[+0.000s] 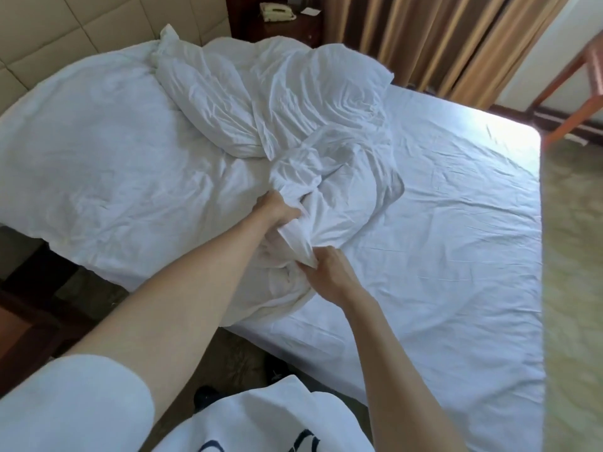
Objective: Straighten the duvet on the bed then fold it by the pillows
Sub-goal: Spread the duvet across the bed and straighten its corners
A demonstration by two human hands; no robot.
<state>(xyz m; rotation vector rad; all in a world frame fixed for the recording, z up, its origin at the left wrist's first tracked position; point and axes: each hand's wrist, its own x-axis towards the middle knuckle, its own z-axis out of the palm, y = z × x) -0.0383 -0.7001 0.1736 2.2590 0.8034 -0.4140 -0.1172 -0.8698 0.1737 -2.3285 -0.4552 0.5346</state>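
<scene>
A white duvet (310, 109) lies crumpled in a heap across the middle and far side of the bed (456, 239). One bunched end of it reaches the near edge. My left hand (277, 210) is closed on a fold of that end. My right hand (329, 272) grips a pointed corner of the same fabric just below it. Both arms reach forward from the bed's near side. A flatter white part (98, 141) covers the left half by the headboard; I cannot tell pillows apart from bedding there.
A beige padded headboard (49, 37) stands at the far left. Behind the bed are a dark nightstand (277, 31) with a telephone (277, 11) and brown curtains (440, 37). A wooden chair frame (574, 93) stands at the far right. Dark furniture (29, 321) sits at my left.
</scene>
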